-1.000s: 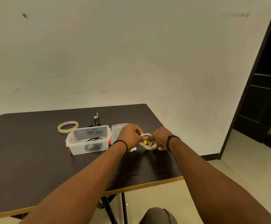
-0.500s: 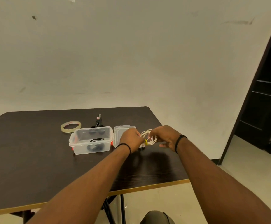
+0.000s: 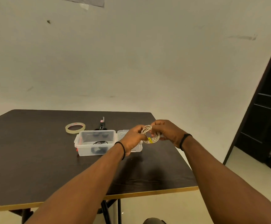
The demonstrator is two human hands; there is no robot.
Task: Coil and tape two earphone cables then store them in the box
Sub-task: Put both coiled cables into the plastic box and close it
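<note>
**White cable coil held above the worktop**

We held the coiled white earphone cable (image 3: 150,134) in the air over the dark brown worktop (image 3: 34,159), just right of the box. Our left hand (image 3: 132,139) pinched the coil's left side, fingers curled around the strands, while our right hand (image 3: 168,130) gripped its top and right side with thumb and fingers closed on the loops. A small yellow tag (image 3: 150,140) sat on the lower part of the coil, between our hands.

The clear rectangular plastic box (image 3: 96,142) stood open on the worktop to the left of our hands, with a coiled black earphone cable (image 3: 100,142) lying inside it. Its clear lid (image 3: 123,135) lay just right of the box, partly hidden behind our left hand. Farther away, a roll of clear tape (image 3: 75,128) lay flat, and black-handled scissors (image 3: 101,124) lay to its right, just beyond the box.
</note>
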